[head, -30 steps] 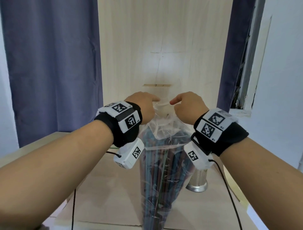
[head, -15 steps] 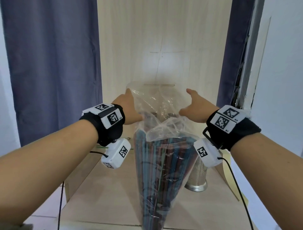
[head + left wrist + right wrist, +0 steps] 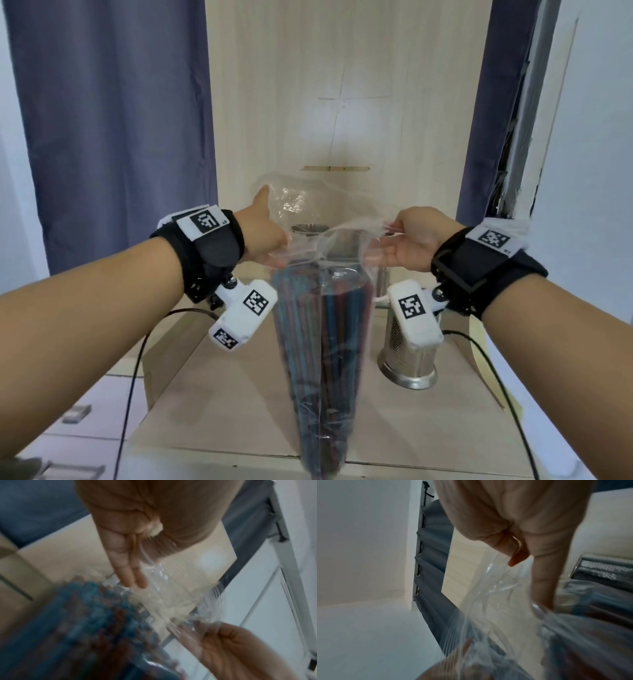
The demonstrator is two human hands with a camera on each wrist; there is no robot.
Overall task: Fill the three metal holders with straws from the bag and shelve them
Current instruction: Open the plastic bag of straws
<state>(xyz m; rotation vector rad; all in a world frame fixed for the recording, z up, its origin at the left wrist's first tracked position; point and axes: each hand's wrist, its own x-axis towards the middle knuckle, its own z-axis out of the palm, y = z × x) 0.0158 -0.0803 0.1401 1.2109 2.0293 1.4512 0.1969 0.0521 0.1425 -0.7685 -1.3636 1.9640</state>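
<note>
A clear plastic bag packed with blue and dark red straws stands upright at the middle of the wooden shelf. My left hand holds the left edge of the bag's mouth, thumb up, the film running between thumb and straight fingers. My right hand pinches the right edge between thumb and forefinger. The mouth is stretched open between them. One perforated metal holder stands right of the bag, a second holder behind it. A third holder is mostly hidden by my right hand.
The pale wooden shelf board has a wooden back panel behind it. Dark blue curtains hang on both sides, and a white wall is on the right. Black wrist-camera cables trail over the shelf's front.
A second ago both hands were close together at the bag's closed top. They have moved apart and the bag's mouth has been pulled open.
</note>
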